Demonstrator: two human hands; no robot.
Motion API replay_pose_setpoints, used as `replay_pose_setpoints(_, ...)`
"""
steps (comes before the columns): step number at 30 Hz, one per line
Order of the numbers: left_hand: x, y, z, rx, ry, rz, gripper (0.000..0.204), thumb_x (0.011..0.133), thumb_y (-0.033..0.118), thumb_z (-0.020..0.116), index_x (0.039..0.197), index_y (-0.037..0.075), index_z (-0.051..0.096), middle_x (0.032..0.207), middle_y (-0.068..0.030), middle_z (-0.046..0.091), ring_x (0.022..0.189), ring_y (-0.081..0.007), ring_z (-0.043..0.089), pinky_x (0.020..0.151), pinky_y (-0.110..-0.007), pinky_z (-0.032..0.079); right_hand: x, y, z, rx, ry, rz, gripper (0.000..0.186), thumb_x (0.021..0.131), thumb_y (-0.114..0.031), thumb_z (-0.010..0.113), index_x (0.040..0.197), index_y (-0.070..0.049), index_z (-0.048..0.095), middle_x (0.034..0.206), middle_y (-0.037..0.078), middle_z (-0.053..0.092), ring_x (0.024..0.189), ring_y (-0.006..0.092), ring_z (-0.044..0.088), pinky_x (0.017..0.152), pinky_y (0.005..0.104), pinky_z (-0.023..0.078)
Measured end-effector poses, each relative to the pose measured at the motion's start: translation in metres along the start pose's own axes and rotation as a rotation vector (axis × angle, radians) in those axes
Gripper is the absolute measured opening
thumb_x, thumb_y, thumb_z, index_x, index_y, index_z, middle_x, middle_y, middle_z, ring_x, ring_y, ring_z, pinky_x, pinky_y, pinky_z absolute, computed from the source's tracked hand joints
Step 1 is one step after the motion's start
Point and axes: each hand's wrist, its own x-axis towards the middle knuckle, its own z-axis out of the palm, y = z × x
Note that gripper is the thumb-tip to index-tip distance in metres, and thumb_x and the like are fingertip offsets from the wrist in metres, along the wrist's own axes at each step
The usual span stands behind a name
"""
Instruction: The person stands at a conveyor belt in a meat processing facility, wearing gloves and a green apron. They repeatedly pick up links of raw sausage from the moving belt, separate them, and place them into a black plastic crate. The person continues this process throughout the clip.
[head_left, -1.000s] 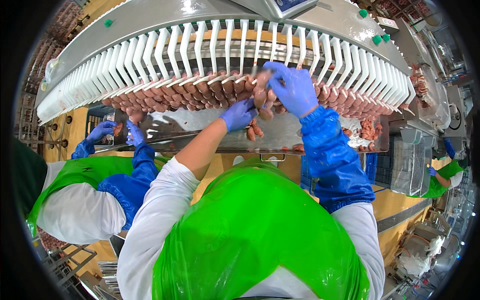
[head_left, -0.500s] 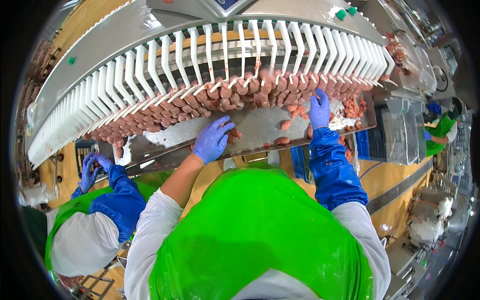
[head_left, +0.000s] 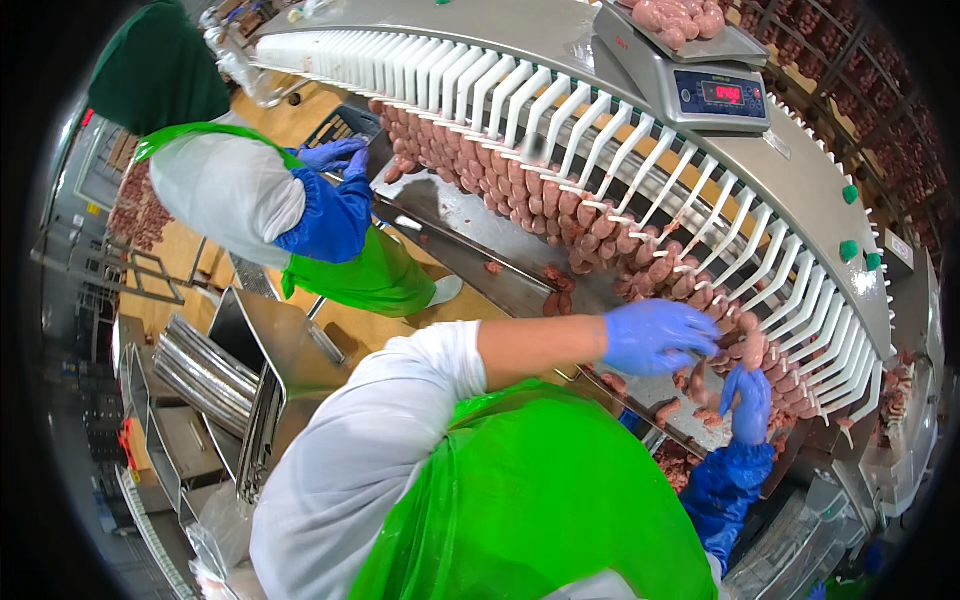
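Note:
White hooks (head_left: 637,150) run in a long curved row, with pink linked sausages (head_left: 520,185) hanging from them over a metal tray (head_left: 465,235). My left hand (head_left: 655,338), in a blue-purple glove, reaches across to the right beside the hanging links. Its fingers are stretched out and slightly apart, with nothing visible in them. Just right of it, my right hand (head_left: 750,400), gloved alike under a blue sleeve, has its fingers closed at the lower end of a raised sausage link (head_left: 752,345). Part of that grip is hidden.
A co-worker (head_left: 240,200) in a green apron stands at the left by the same tray. Above the hooks a scale (head_left: 715,95) bears a pile of sausages (head_left: 675,18). Loose sausage pieces (head_left: 665,410) lie in the tray. Metal bins (head_left: 190,440) stand at lower left.
The view has swung left, bringing in the scale and more of the co-worker. My left hand has crossed over to the right, close to my right hand, which now has a sausage link.

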Motion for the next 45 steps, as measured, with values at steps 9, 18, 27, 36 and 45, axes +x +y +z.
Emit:
replay_pose_setpoints(9, 0.039, 0.026, 0.07, -0.606, -0.73, -0.796, 0.034, 0.092, 0.028, 0.053, 0.112, 0.002, 0.061, 0.088, -0.0139, 0.069, 0.074, -0.0223, 0.069, 0.073, -0.036, 0.056, -0.029, -0.046, 0.034, -1.086, -0.111, -0.357, 0.015, 0.079, -0.02, 0.065, 0.087, -0.007, 0.064, 0.075, 0.017, 0.065, 0.069, 0.0384, 0.064, 0.06, 0.0486, 0.049)
replay_pose_setpoints(18, -0.032, -0.01, 0.151, -0.68, -0.189, -0.871, 0.028, 0.097, 0.026, 0.048, 0.084, 0.004, 0.058, 0.066, -0.0082, 0.058, 0.051, -0.0174, 0.06, 0.048, -0.033, 0.051, 0.062, 0.141, 0.037, -1.274, -0.014, 0.056, 0.029, 0.089, -0.034, 0.055, 0.1, -0.01, 0.067, 0.097, 0.019, 0.069, 0.092, 0.0376, 0.066, 0.079, 0.0499, 0.049)
replay_pose_setpoints(27, -0.002, -0.006, 0.108, -0.14, -0.014, -0.415, 0.024, 0.091, 0.025, 0.053, 0.079, 0.004, 0.06, 0.086, -0.0125, 0.065, 0.086, -0.0308, 0.064, 0.08, -0.042, 0.05, 0.006, 0.13, -0.02, -0.805, 0.038, 0.146, 0.044, 0.084, -0.038, 0.068, 0.114, -0.005, 0.062, 0.095, 0.014, 0.068, 0.091, 0.0345, 0.065, 0.081, 0.0469, 0.049)
replay_pose_setpoints(36, 0.045, -0.002, 0.101, -0.607, -0.347, -0.508, 0.017, 0.09, 0.019, 0.063, 0.099, 0.005, 0.065, 0.105, -0.0093, 0.067, 0.102, -0.0204, 0.062, 0.089, -0.035, 0.049, -0.01, 0.02, -0.007, 0.351, -0.202, -0.215, 0.02, 0.085, -0.021, 0.068, 0.088, -0.002, 0.064, 0.092, 0.013, 0.066, 0.088, 0.0262, 0.062, 0.089, 0.043, 0.046)
replay_pose_setpoints(45, 0.042, -0.008, 0.105, -0.694, -0.574, -0.763, 0.026, 0.097, 0.028, 0.056, 0.09, 0.003, 0.061, 0.072, -0.0047, 0.062, 0.062, -0.014, 0.059, 0.058, -0.03, 0.051, -0.039, 0.058, 0.001, -0.452, -0.012, 0.059, 0.021, 0.084, -0.026, 0.067, 0.092, -0.008, 0.059, 0.095, 0.017, 0.066, 0.084, 0.0345, 0.067, 0.077, 0.0451, 0.053)
